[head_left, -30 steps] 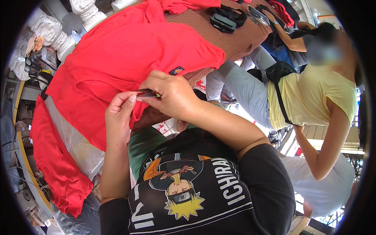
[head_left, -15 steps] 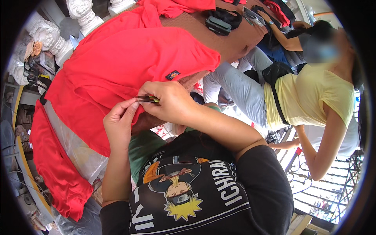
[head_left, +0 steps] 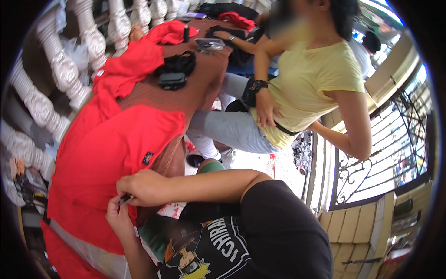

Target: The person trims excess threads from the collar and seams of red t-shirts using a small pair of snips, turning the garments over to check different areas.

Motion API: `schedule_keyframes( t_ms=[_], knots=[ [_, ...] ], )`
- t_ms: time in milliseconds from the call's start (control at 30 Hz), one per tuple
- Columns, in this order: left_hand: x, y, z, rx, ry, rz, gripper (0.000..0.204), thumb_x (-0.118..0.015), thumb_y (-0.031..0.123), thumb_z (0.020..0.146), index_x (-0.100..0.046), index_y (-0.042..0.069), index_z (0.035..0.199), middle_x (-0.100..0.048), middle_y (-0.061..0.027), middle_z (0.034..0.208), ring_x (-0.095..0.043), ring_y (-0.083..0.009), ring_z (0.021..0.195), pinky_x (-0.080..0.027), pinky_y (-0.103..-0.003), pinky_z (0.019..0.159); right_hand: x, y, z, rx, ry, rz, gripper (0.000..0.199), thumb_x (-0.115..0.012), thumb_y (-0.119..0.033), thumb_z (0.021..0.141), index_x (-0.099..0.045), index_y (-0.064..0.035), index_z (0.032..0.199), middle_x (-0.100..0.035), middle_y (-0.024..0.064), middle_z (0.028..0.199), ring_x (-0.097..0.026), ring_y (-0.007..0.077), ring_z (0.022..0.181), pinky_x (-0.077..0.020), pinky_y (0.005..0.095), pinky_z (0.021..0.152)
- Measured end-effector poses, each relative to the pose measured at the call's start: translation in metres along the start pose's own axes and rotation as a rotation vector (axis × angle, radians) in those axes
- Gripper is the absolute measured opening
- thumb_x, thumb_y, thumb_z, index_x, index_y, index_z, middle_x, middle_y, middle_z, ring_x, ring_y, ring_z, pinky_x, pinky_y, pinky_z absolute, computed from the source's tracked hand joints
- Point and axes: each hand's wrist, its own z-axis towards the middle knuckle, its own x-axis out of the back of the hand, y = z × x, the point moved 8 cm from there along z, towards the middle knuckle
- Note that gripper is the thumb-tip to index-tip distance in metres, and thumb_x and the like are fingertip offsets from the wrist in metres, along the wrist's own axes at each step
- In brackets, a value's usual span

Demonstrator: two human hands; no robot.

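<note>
A red garment (head_left: 111, 144) with a small dark label patch (head_left: 147, 158) is spread over the table's near end and drapes down in front of me. My right hand (head_left: 147, 188) is closed around small dark thread snips (head_left: 124, 198), their blades close to my left fingertips. My left hand (head_left: 118, 217) pinches thumb and fingers together just below the snips, at the garment's near side. Whatever is between the left fingers is too small to make out.
The brown table cover (head_left: 139, 90) carries a dark box (head_left: 172, 81) beside black straps, a clear plastic pack (head_left: 210, 44) and more red cloth (head_left: 132, 60). White balusters (head_left: 65, 69) line the left. A person in a yellow shirt (head_left: 311, 83) stands at right; another's hand (head_left: 223, 35) rests farther back.
My view has swung right and up, so my hands and the red garment appear lower left. The person in yellow now has a hand at the waist. Both my hands stay together at the snips.
</note>
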Motion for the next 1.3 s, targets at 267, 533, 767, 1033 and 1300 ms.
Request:
schedule_keyframes(
  t_ms=[267, 533, 767, 1033, 1300],
  knots=[
    [0.001, 0.005, -0.001, 0.03, 0.001, -0.167, 0.007, -0.049, 0.003, 0.095, -0.056, 0.001, 0.097, -0.059, -0.0049, 0.094, -0.055, -0.0103, 0.09, -0.043, -0.025, 0.084, -0.001, -0.001, -0.001, 0.05, 0.033, -0.137, 0.02, -0.066, -0.014, 0.074, -0.058, -0.0076, 0.091, -0.06, 0.0099, 0.087, -0.063, 0.033, 0.072, -0.0491, 0.0449, 0.061],
    [0.003, 0.013, -0.006, -0.077, -0.034, -0.147, 0.008, -0.051, 0.008, 0.098, -0.055, 0.001, 0.097, -0.059, -0.0045, 0.097, -0.054, -0.0091, 0.093, -0.043, -0.025, 0.086, 0.003, -0.012, 0.0, 0.062, 0.026, -0.139, 0.015, -0.065, -0.014, 0.072, -0.058, -0.0063, 0.083, -0.058, 0.0105, 0.084, -0.063, 0.0335, 0.072, -0.0487, 0.0455, 0.06],
    [0.006, 0.019, -0.008, -0.123, 0.026, -0.084, 0.004, -0.057, 0.001, 0.093, -0.058, -0.002, 0.095, -0.063, -0.0056, 0.092, -0.058, -0.0096, 0.087, -0.046, -0.023, 0.08, 0.003, -0.011, 0.0, -0.013, 0.021, -0.038, 0.015, -0.064, -0.012, 0.072, -0.058, -0.0052, 0.085, -0.063, 0.0136, 0.085, -0.063, 0.0358, 0.077, -0.0489, 0.0464, 0.066],
    [0.003, 0.033, -0.016, -0.119, 0.051, 0.305, 0.008, -0.062, -0.003, 0.086, -0.066, -0.004, 0.094, -0.068, -0.0042, 0.087, -0.06, -0.0083, 0.082, -0.049, -0.023, 0.076, -0.001, -0.012, -0.002, -0.025, -0.041, -0.014, 0.022, -0.063, -0.009, 0.072, -0.056, -0.0052, 0.093, -0.061, 0.0145, 0.086, -0.062, 0.0369, 0.079, -0.0481, 0.0463, 0.065],
    [0.022, 0.029, -0.012, -0.007, 0.115, -0.04, 0.013, -0.061, 0.006, 0.091, -0.064, -0.004, 0.099, -0.067, -0.0051, 0.093, -0.06, -0.0096, 0.086, -0.048, -0.024, 0.078, 0.016, -0.026, 0.014, -0.001, -0.068, -0.066, 0.037, -0.068, -0.035, 0.079, -0.058, -0.006, 0.099, -0.062, 0.014, 0.093, -0.064, 0.0323, 0.084, -0.0514, 0.0418, 0.069]
  ],
)
